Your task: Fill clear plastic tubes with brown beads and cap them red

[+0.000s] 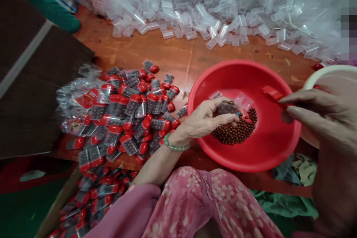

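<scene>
My left hand (pixel 208 119) is closed around a small clear plastic container (pixel 227 108) filled with dark brown beads, above a red basin (pixel 245 161). Loose brown beads (pixel 232 134) lie in the basin under that hand, with a few clear empty containers (pixel 244 101) beside them. Over the basin's right rim, my right hand (pixel 320 111) pinches a small red plastic piece (pixel 272 93) between thumb and fingers. That hand is blurred, so the exact shape of the red piece is hard to make out.
Many filled containers with red caps (pixel 129 111) are heaped left of the basin, with more on a lower level. Clear empty containers (pixel 200 18) are piled along the back. A pale bowl (pixel 318 76) stands at the right. Cloths (pixel 305 169) lie below it.
</scene>
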`<state>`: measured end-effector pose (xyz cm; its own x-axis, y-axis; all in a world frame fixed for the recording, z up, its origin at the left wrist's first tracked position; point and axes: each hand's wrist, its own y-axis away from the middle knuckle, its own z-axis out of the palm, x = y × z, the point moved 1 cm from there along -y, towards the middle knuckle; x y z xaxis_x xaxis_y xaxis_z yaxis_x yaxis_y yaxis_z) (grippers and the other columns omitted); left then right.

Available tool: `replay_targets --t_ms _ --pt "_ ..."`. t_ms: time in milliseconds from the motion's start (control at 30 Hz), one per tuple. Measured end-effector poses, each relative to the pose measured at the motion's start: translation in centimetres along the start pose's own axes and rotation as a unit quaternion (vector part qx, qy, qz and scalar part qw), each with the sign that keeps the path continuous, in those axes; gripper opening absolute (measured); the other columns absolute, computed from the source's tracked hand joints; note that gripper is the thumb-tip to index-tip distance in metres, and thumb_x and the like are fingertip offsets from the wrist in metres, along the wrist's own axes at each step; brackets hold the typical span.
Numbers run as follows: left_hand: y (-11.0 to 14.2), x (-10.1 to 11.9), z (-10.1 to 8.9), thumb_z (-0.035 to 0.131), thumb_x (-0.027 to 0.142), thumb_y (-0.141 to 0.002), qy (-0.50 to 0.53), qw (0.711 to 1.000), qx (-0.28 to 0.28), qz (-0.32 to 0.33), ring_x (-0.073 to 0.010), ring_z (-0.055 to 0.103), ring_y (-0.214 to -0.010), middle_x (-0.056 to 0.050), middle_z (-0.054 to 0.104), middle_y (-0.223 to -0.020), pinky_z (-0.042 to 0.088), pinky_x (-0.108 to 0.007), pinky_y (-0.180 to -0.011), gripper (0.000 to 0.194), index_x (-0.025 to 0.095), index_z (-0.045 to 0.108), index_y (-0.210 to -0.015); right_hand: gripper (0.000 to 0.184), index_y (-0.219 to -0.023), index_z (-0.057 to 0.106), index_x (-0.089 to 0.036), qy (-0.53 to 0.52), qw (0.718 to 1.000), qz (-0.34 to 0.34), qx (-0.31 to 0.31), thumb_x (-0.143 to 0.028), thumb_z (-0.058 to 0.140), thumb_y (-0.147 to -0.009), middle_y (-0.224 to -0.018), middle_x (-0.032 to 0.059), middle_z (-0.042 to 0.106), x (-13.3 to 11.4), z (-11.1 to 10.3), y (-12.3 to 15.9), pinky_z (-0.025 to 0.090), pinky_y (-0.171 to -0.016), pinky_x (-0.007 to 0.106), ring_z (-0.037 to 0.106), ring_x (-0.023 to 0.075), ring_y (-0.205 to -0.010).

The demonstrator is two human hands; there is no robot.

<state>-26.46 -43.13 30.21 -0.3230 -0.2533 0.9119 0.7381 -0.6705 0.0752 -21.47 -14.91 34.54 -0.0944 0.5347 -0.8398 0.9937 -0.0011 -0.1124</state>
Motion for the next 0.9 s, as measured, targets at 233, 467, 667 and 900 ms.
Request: replay_targets --t_ms 233,467,667,900 --pt "0.0 -0.5 -0.4 0.080 0.040 -0.087 0.026 0.998 0.053 -0.028 -0.0161 0.075 -0.089 -0.010 0.077 -0.101 0.059 -0.026 -0.083 0.039 0.012 0.067 -0.110 0.014 -0.096 0.077 -0.019 -0.162 0.974 0.124 -0.095 -0.031 0.075 -0.089 -0.065 -0.0014 0.065 -2.8 5.5 -2.5 0.046 -0.052 0.021 0.057 0.0081 -0.053" --pt "-0.7 -1.2 -0.7 0.085 0.039 -0.081 0.085 0.990 0.108 -0.002 -0.0154 0.077 -0.081 -0.006 0.076 -0.092 0.061 -0.025 -0.076 0.047 0.014 0.061 -0.113 0.019 -0.088 0.076 -0.018 -0.272 0.942 0.179 -0.075 -0.034 0.083 -0.080 -0.057 -0.0036 0.057 -1.1 5.8 -3.3 0.041 -0.045 0.021 0.047 0.0067 -0.045" --pt "-1.0 -1.5 -1.2 0.082 0.032 -0.080 0.038 0.989 0.143 0.013 -0.0110 0.071 -0.072 -0.001 0.073 -0.084 0.058 -0.023 -0.074 0.038 0.015 0.061 -0.107 0.028 -0.090 0.075 -0.018 -0.178 0.948 0.210 -0.161 -0.044 0.081 -0.082 -0.063 -0.0018 0.060 -0.7 6.8 -3.2 0.040 -0.047 0.020 0.049 0.0072 -0.050" --pt "-1.4 -1.8 -1.5 0.077 0.031 -0.081 -0.063 0.986 0.146 0.039 -0.0161 0.071 -0.085 -0.006 0.076 -0.094 0.058 -0.030 -0.085 0.037 0.012 0.071 -0.111 0.033 -0.102 0.076 -0.017 -0.009 0.985 0.080 -0.155 -0.049 0.072 -0.091 -0.074 0.0006 0.064 -1.8 7.8 -2.5 0.042 -0.052 0.022 0.051 0.0090 -0.059"
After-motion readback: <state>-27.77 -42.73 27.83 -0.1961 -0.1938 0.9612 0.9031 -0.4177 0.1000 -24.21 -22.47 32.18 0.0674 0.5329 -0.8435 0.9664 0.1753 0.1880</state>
